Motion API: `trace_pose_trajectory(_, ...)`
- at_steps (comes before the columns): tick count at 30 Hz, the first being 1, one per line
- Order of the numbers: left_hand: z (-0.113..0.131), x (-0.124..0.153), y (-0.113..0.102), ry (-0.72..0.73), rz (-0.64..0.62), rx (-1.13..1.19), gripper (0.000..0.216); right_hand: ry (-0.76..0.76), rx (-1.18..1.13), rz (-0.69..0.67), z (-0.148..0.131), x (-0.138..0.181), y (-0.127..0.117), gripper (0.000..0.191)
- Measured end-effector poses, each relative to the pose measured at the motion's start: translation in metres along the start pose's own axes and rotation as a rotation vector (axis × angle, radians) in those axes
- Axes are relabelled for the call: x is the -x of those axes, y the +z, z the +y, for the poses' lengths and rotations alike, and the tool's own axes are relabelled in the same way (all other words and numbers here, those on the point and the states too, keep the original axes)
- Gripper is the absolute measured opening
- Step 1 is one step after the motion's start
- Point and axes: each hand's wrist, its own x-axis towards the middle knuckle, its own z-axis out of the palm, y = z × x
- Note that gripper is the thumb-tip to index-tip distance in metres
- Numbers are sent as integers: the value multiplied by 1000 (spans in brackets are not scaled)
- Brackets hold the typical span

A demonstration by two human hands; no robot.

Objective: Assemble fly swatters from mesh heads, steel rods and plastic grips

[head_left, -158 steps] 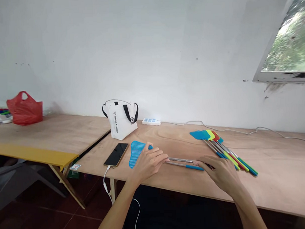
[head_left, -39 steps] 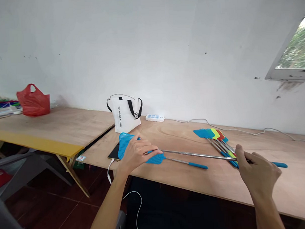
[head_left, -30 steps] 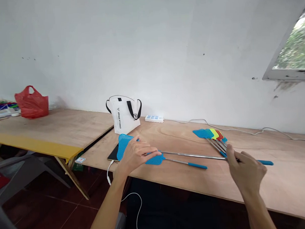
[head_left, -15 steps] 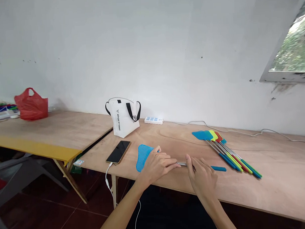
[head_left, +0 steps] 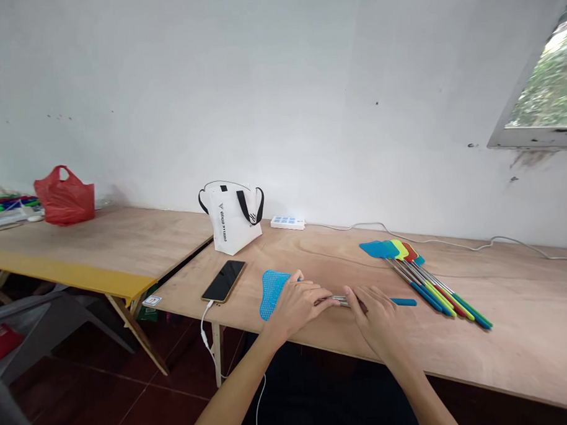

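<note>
Both hands resting on a blue fly swatter (head_left: 273, 290) lying flat near the front edge of the tabletop (head_left: 524, 328). Left hand (head_left: 296, 300) curling over the neck just behind the mesh head, fingers closing around the metal rod (head_left: 337, 300). Right hand (head_left: 379, 314) lying palm down just beside the left, thumb and forefinger pinching the same rod, the rest of the fingers spreading loosely over the wood. Blue grip (head_left: 404, 302) poking out past the right hand toward the right, touching the board. Rod looking short, mostly hidden beneath the two hands; impossible telling how far collapsed.

Sitting to the right, nearer the middle of the tabletop, a fanned bundle of more swatters (head_left: 420, 276), heads in blue, yellow-green and red pointing toward the back edge, coloured grips pointing toward the front right. Bundle lying apart from the blue grip, close by.

Lying left of the mesh head, a phone (head_left: 224, 281) face up by the front left corner, a white cable (head_left: 205, 330) hanging from it over the edge. Standing behind the phone, a white tote bag (head_left: 232, 219) with black straps, upright. Resting at the back edge against the wall, a white power strip (head_left: 288, 223), its cord (head_left: 452, 241) trailing right along the back edge.

Standing on the neighbouring table (head_left: 103, 243) at far left, a red plastic bag (head_left: 65, 196).
</note>
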Motion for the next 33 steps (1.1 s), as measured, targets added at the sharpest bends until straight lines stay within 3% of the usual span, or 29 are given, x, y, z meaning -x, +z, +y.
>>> trace_pose_trajectory(4,-19,4,-4,-29,-140,75,17,-30,-145,-253,26,-3,-4,31)
trace_pose_trajectory(11,-47,9,-14,-128,-164,35,11,133,-171,-371,71,-3,18,36)
trace_pose_trajectory(16,-56,11,8,-235,-123,48,9,148,20,-311,82,3,35,34)
trace_pose_trajectory(20,-70,16,28,-375,-136,128,41,90,106,-207,86,12,54,33)
trace_pose_trajectory(22,-76,19,31,-383,-148,177,36,56,129,-186,86,14,60,35)
trace_pose_trajectory(26,-79,22,26,-349,-200,231,20,-47,93,-239,80,14,63,31)
trace_pose_trajectory(30,-72,22,25,-309,-323,189,18,-82,63,-327,72,13,62,26)
trace_pose_trajectory(33,-64,21,24,-303,-345,158,24,-105,-2,-371,68,10,57,23)
